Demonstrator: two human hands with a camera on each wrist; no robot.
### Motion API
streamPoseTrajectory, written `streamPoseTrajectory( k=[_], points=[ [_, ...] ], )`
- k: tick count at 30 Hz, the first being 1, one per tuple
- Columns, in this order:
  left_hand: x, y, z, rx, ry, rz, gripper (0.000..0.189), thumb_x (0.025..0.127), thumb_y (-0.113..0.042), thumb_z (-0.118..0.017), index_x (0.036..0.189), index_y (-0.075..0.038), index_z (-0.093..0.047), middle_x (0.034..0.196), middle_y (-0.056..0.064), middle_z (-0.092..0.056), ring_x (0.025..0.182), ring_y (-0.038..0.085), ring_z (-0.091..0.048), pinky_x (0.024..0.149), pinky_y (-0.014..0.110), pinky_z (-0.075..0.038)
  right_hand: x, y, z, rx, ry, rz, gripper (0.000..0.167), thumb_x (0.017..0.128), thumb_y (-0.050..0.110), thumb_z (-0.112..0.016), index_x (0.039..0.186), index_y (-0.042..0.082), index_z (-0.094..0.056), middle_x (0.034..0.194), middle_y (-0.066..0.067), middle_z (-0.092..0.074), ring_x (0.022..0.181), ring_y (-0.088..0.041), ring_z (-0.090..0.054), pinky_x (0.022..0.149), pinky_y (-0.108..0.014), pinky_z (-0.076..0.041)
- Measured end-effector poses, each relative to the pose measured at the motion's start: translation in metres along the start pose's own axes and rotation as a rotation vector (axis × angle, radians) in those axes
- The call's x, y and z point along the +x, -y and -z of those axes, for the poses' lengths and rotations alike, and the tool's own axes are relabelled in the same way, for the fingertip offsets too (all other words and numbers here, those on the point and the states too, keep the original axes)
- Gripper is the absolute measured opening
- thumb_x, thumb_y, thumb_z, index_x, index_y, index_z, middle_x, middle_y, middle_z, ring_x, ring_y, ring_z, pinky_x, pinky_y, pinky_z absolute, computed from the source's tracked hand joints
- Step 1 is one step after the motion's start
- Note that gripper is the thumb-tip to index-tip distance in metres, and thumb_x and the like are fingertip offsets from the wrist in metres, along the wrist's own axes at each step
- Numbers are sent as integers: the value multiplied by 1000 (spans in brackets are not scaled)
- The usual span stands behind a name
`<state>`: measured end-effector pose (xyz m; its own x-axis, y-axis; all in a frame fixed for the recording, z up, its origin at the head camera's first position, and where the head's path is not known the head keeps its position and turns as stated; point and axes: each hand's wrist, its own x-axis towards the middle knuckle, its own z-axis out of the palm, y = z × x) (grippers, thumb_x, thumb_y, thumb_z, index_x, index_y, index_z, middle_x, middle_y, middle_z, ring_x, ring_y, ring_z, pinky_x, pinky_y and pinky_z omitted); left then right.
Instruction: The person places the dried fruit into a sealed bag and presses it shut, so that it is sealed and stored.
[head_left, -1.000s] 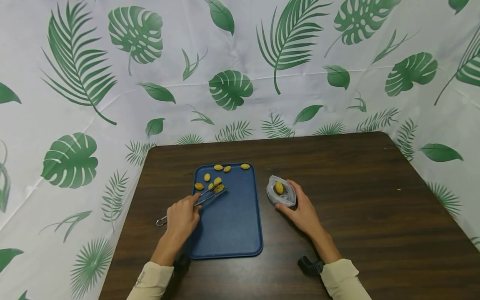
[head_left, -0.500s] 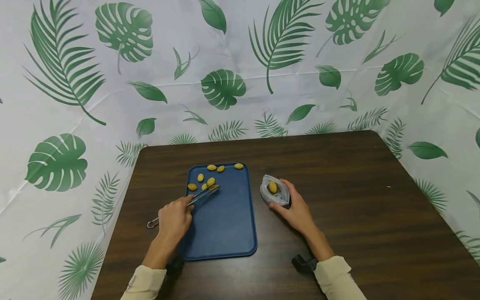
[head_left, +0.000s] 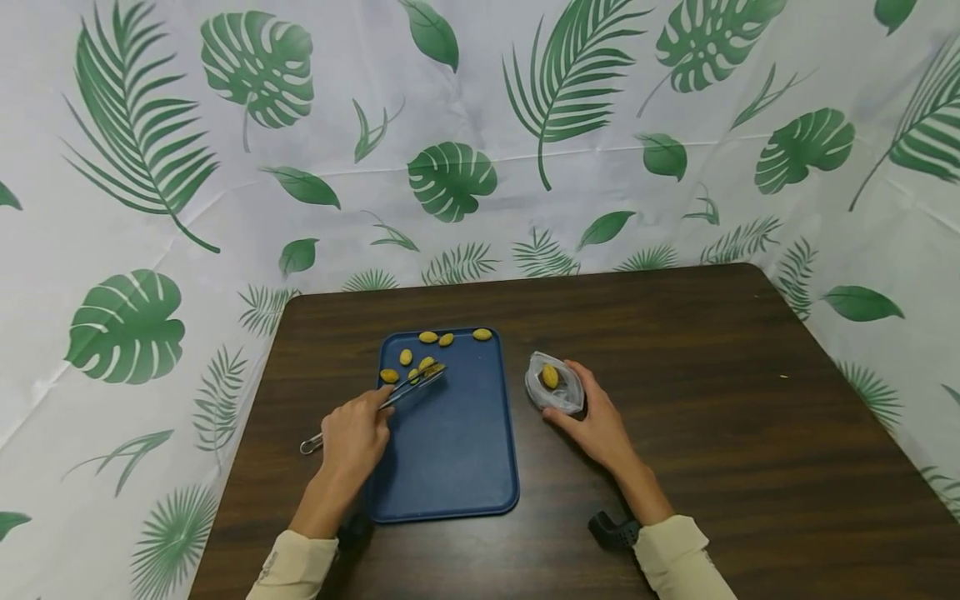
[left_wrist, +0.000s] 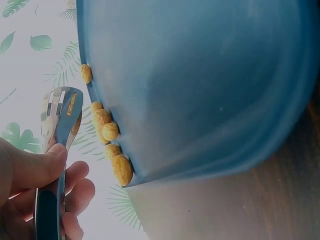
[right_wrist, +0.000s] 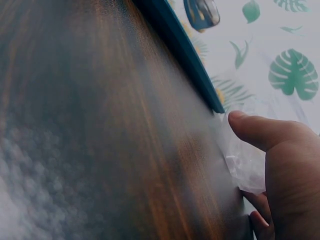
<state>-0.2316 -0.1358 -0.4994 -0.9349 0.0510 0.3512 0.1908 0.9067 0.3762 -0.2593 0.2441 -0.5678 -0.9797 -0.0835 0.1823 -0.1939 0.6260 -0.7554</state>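
My left hand [head_left: 356, 435] grips metal tongs [left_wrist: 61, 120] with slotted heads, reaching over the blue tray [head_left: 457, 467] from its left side. The tongs' heads are pressed close together; yellow-brown shows through a slot, a piece between them. Several wrinkled yellow oval pieces [head_left: 427, 337] lie at the tray's far end, some right by the tongs' tips. Beyond the tray's right edge, my right hand [head_left: 597, 425] holds a clear plastic bag [right_wrist: 246, 167] upright on the table, thumb on the near side and fingers round the right. One yellow oval piece [head_left: 550, 377] shows in its mouth.
A dark wood-grain table [head_left: 675, 350] carries everything. Behind and beside it hangs a white cloth [head_left: 360, 208] printed with green leaves. A black strap [head_left: 613, 530] is at the right wrist.
The tongs' arms have come together around a piece among the group on the tray. The right hand keeps its hold on the bag. The head view has shifted slightly.
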Motion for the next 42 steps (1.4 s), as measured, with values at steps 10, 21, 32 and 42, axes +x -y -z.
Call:
streamPoseTrajectory(
  k=[10, 21, 32, 42],
  points=[
    [2, -4, 2, -30, -36, -15, 29, 89, -10, -77, 118, -10, -78, 106, 13, -80, 80, 38, -76, 60, 55, -55, 0, -1, 1, 1, 7, -10, 89, 85, 45, -84, 158, 28, -36, 156, -11, -50, 137, -39, -53, 106, -65, -42],
    [2, -8, 5, -72, -79, -34, 28, 87, -10, -79, 115, -9, -79, 104, 13, -80, 80, 36, -77, 60, 54, -55, -2, -2, 1, 13, 12, -8, 88, 86, 45, -83, 158, 28, -36, 157, -9, -49, 138, -37, -52, 107, -65, -41],
    [5, -14, 7, -127, -89, -42, 31, 86, -11, -81, 117, -12, -79, 104, 12, -81, 79, 34, -77, 61, 53, -55, -1, -2, 2, 5, 9, -1, 88, 85, 45, -83, 158, 27, -36, 157, -9, -50, 137, -38, -52, 107, -65, -41],
    [8, -21, 7, -143, -98, -74, 33, 85, -11, -82, 117, -13, -80, 105, 12, -80, 81, 34, -78, 62, 53, -56, -2, 0, 2, 5, 6, -3, 88, 85, 45, -83, 158, 27, -37, 157, -9, -49, 138, -38, -52, 107, -66, -41]
  ],
)
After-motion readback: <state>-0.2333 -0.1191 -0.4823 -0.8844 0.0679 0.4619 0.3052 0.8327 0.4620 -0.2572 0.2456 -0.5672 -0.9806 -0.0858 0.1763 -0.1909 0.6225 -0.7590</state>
